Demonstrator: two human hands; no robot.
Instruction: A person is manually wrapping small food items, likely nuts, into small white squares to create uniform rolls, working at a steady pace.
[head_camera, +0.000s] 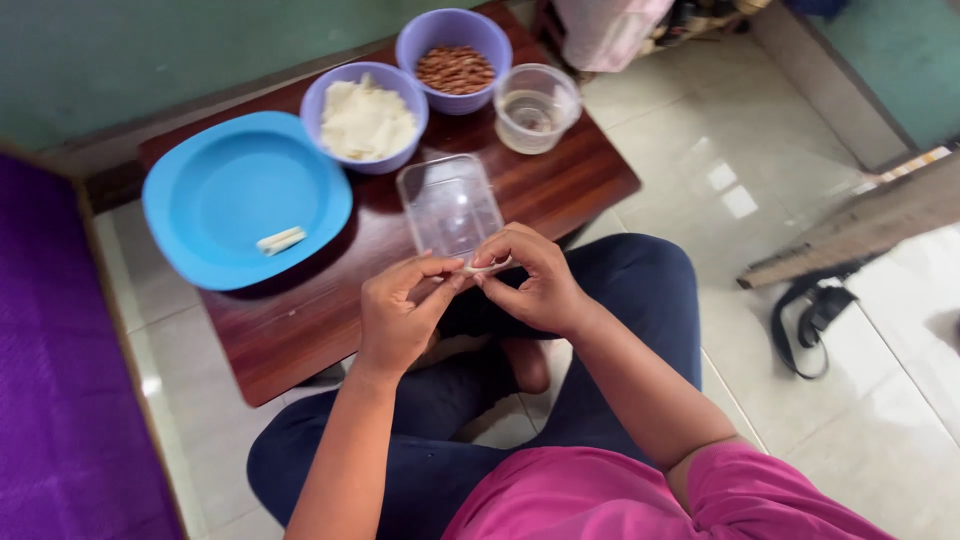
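My left hand (402, 312) and my right hand (527, 282) meet over the near edge of a low wooden table (310, 320). Together their fingertips pinch a small pale strip of dough (478, 267). Just beyond them sits an empty clear rectangular tub (449, 204). Further back stand a purple bowl of white wrapper pieces (365, 118) and a purple bowl of brown nuts (455, 60). A blue plate (240, 195) on the left carries one rolled white piece (281, 240).
A clear round cup (537, 106) with a little liquid stands at the table's right rear. A purple mat (60, 380) lies to the left. On the tiled floor to the right are a wooden board (860, 225) and a black strap (812, 322).
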